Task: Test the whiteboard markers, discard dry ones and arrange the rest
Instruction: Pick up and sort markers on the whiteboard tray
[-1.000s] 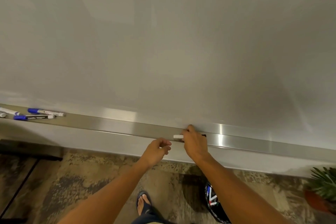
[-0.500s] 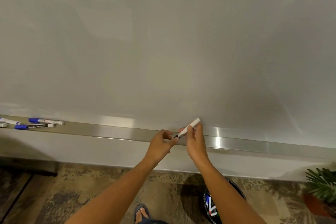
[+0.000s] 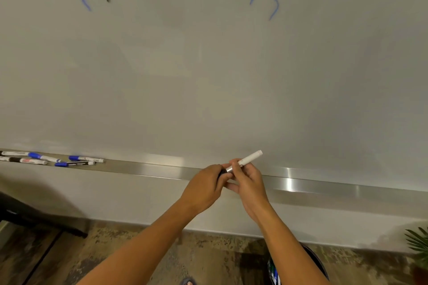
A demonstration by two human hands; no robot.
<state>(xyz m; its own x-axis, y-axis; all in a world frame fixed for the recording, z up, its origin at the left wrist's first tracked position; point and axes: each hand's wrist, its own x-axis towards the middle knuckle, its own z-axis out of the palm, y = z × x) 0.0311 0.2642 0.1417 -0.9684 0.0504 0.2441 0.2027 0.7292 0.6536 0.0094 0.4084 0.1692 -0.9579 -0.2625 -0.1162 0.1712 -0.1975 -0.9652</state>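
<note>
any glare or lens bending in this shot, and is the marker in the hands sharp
Head view: bright glare patches sit on the metal tray, one just right of the hands. Head view: the wide lens bows the tray, so it slopes down to the right. Head view: the marker, gripped by the left hand and right hand, looks slightly soft; its print is unreadable.

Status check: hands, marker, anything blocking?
Left hand grips cap end, right hand grips marker barrel. Marker held above tray. Nothing in the way.

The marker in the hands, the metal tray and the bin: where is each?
marker [image 3: 251, 157], head view, white barrel.
metal tray [image 3: 324, 186], head view, bare front face.
bin [image 3: 320, 261], head view, dark rim.
</note>
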